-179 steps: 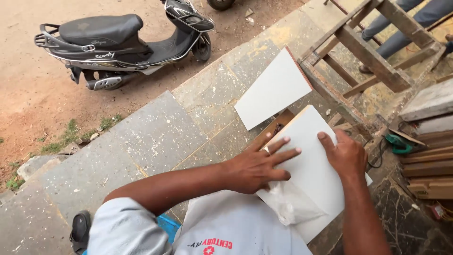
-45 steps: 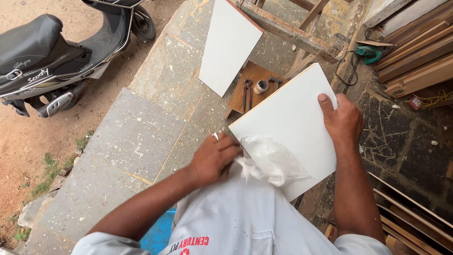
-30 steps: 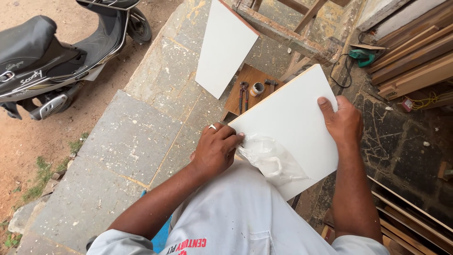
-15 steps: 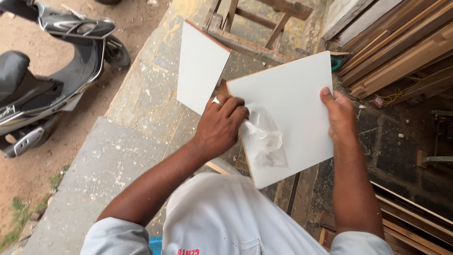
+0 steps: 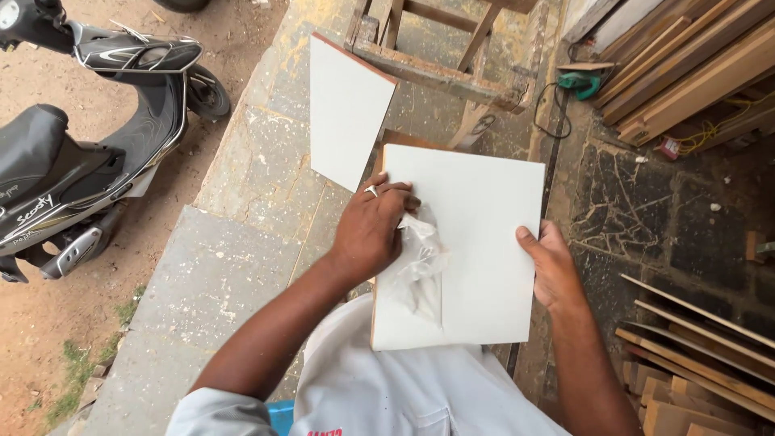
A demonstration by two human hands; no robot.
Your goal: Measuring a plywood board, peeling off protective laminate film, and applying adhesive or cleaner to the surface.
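Your left hand (image 5: pixel 370 230) presses crumpled white cloth (image 5: pixel 420 270) against white board (image 5: pixel 476 234), grip clamped on cloth. Your right hand (image 5: pixel 555 270) holds board's right edge, thumb on face, grip closed on board. Board rests over your lap, tilted. Second white panel (image 5: pixel 347 109) leans upright on wooden frame (image 5: pixel 440 73) ahead. Scooter (image 5: pixel 89 161) parked far left. Timber stack (image 5: pixel 686 64) upper right.

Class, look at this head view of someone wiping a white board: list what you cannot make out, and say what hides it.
1. Underside of the white board: turned away from the camera.
2. Left hand fingertips: buried in the crumpled cloth.
3. Right hand fingers: curled behind the board's edge.
4. Scooter: cut off by the left edge of the frame.
5. Green tool: too small to identify.
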